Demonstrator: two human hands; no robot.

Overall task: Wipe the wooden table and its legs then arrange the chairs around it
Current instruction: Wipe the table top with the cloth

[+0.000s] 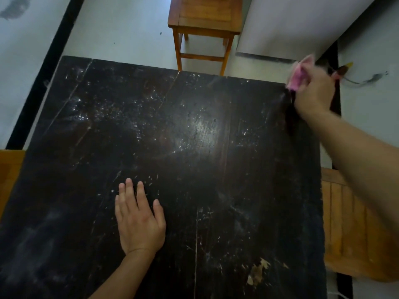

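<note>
Left hand [140, 221] on table [216, 169], chair [205, 16] beyond

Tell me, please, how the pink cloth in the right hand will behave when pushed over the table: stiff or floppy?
Probably floppy: the pink cloth bunches and folds where the right hand grips it at the table corner. It looks thin and light, so it will likely crumple rather than slide flat unless pressed down.

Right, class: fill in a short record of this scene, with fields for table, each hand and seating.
table: dark scratched wooden table, pale specks across its top
left hand: flat on the table, fingers straight
right hand: grips a crumpled pink cloth at the table's far right corner
seating: brown wooden stool beyond the far edge
</note>
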